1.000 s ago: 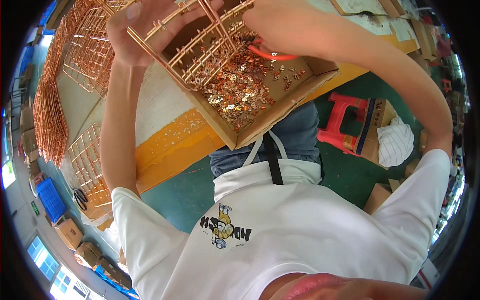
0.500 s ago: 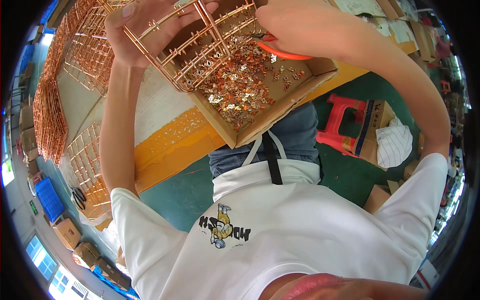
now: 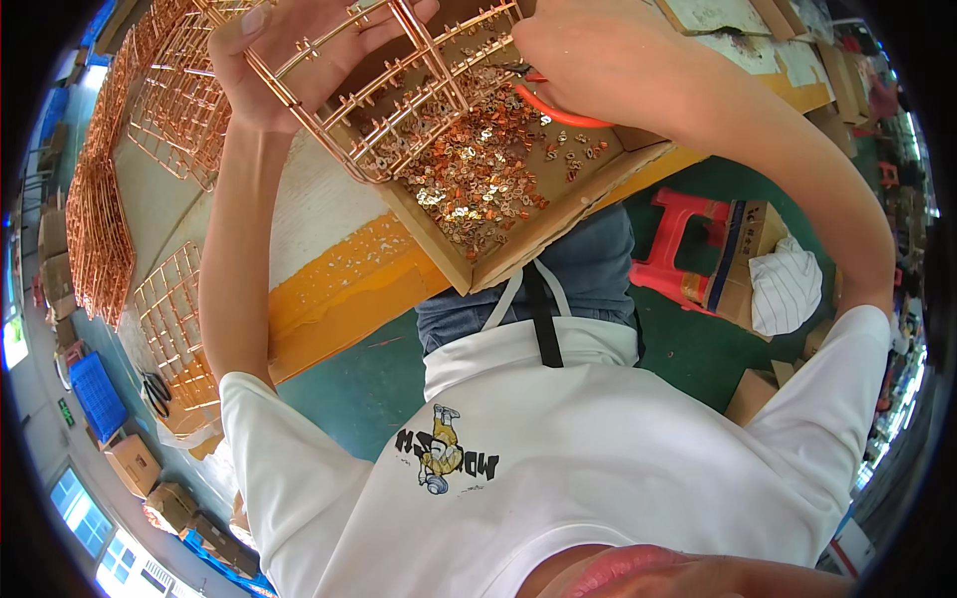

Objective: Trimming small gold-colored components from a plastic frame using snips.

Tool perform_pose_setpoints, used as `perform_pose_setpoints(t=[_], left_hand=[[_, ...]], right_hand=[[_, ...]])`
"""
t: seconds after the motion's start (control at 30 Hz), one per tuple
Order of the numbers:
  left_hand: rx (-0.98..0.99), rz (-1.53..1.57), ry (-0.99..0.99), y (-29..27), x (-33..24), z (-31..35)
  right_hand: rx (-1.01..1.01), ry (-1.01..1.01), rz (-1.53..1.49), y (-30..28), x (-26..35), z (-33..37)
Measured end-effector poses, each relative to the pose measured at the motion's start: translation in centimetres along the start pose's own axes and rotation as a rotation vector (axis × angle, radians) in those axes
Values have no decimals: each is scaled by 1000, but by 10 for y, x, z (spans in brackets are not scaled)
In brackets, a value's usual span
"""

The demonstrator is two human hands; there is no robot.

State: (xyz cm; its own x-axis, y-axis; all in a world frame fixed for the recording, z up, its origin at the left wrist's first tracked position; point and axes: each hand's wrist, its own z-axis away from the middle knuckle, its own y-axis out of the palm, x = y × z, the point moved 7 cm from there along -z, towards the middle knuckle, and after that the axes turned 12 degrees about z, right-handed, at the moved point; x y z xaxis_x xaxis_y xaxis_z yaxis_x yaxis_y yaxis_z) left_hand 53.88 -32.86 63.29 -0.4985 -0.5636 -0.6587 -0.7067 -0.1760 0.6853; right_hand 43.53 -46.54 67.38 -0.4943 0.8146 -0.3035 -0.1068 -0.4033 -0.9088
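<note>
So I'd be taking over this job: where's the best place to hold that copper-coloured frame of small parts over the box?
Probably by the frame's thick outer bar at its left end, coming from the left, as the left hand does with fingers curled over the bars. That end is bare rail, and it leaves the right side free for the right hand with the orange-handled cutter above the cardboard box.

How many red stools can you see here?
1. The red stool stands on the green floor right of the person, beside a cardboard box. Others may be hidden behind the arm.
</note>
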Motion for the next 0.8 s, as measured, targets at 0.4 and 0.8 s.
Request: perform_pose_setpoints(t=[0.4,0.8], left_hand=[[-35,-131,-57,10,1,0],[19,28,-13,-10,6,-2]], right_hand=[[-10,89,82,3,1,-7],[-78,-43,45,6,20,-8]])
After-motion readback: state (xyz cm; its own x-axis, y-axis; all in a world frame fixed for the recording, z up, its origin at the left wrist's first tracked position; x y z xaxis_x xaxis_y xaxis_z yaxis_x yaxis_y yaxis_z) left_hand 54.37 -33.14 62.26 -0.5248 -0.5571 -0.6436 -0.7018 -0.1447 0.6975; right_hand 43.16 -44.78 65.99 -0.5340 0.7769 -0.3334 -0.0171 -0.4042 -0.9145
